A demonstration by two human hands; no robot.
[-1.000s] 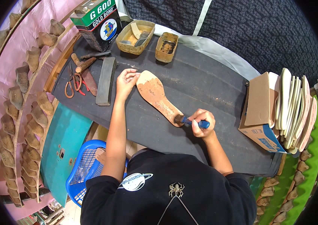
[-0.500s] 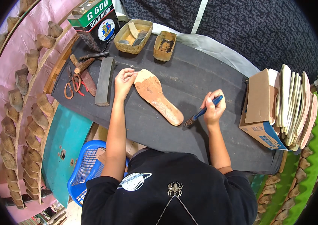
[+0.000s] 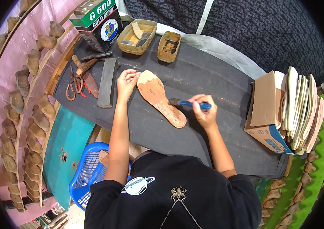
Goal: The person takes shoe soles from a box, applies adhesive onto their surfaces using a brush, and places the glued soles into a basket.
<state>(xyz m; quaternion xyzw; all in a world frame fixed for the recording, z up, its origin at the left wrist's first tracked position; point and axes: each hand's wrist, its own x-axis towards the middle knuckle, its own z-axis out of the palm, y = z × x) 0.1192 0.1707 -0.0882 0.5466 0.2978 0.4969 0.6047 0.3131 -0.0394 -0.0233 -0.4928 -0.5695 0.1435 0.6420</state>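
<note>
Remotely, I'm watching the left hand [image 3: 126, 84] pinching the insole [image 3: 156, 93] by its wide end, seemingly steadying it between the far and near edges of the table [image 3: 227, 86], while the right hand [image 3: 206, 111] is clamping a blue-handled brush [image 3: 186, 103], bristles at the insole's waist.

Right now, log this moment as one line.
left hand: at wide end of shoe sole | right hand: gripping blue-handled brush, tip by sole's edge | shoe sole: lying on dark table

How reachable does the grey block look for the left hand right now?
Likely yes: nothing visible stands between the left hand and the grey block to its left, though the fingertips are at the sole.
</note>
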